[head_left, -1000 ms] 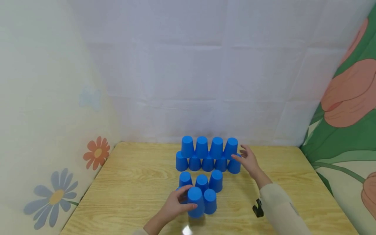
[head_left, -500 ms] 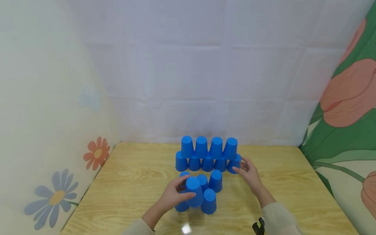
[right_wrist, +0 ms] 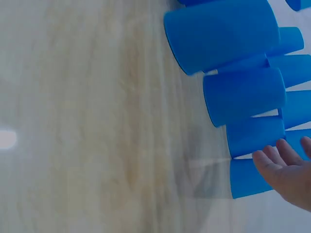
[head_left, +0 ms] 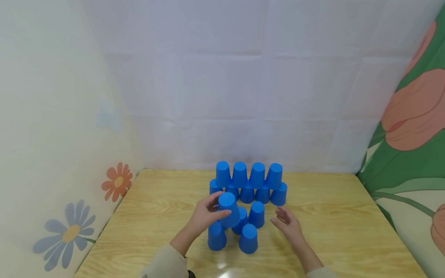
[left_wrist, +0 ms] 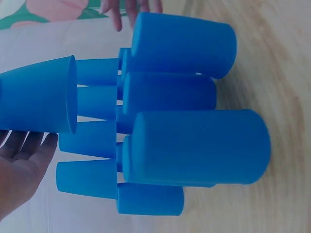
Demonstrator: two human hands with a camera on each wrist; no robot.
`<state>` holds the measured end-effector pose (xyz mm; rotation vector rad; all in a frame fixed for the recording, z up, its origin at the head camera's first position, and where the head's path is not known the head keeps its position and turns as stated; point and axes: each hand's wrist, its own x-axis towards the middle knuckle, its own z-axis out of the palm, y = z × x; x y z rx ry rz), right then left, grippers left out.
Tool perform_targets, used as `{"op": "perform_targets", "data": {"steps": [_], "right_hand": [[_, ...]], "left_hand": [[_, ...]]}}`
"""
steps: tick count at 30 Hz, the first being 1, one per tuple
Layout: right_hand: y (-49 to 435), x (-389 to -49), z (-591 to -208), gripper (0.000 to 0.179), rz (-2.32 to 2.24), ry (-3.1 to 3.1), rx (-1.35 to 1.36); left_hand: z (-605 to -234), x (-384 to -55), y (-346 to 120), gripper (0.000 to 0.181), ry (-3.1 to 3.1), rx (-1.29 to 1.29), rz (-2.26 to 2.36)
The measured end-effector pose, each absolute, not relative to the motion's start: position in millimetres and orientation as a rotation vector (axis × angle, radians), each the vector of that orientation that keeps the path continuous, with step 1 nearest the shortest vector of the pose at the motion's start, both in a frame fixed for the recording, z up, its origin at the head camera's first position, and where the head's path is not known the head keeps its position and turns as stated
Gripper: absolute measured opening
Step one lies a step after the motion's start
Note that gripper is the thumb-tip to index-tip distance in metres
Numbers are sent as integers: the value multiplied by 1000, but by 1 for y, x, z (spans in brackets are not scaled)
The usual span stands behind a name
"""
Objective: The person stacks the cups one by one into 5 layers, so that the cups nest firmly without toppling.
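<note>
My left hand (head_left: 206, 215) grips a blue plastic cup (head_left: 229, 210), mouth down, above the nearer group of cups. In the left wrist view this held cup (left_wrist: 39, 94) hangs apart from the others, its rim facing the table. Right of the group, my right hand (head_left: 289, 227) is held with relaxed fingers and holds nothing. The nearest cup to it is an upside-down blue cup (head_left: 257, 214). Two more upside-down cups, a front left cup (head_left: 216, 236) and a front right cup (head_left: 248, 239), stand closest to me. The held cup partly hides the cups behind it.
At the back stands a two-tier wall of upside-down blue cups: an upper row (head_left: 257, 175) of several on a lower row (head_left: 247, 194) of several. The wooden table (head_left: 167, 193) meets a white cloth backdrop (head_left: 215, 96) behind, with flower-patterned panels on both sides.
My left hand has raised the held cup from the front of the group, up and away from me. My right hand has drawn back from the cup wall toward me.
</note>
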<state>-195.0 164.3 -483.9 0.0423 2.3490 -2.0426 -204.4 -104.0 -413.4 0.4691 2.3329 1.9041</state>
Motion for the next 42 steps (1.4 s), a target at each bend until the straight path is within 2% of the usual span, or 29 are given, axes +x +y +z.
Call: {"op": "perform_targets", "data": {"steps": [14,21,42], "right_hand": [[148,-177,-498,62,-1923,2183,-104],[140,-174,-507,71,-1861,2159,-143],[119,-173,-522,63,-1852,2203,-171]], "left_hand": [[-398,-233,-96,51,2396,409,1834],[-396,-246,-92,52,2419,434,1838],[-371,-288,-64,55,2538,381,1809]]}}
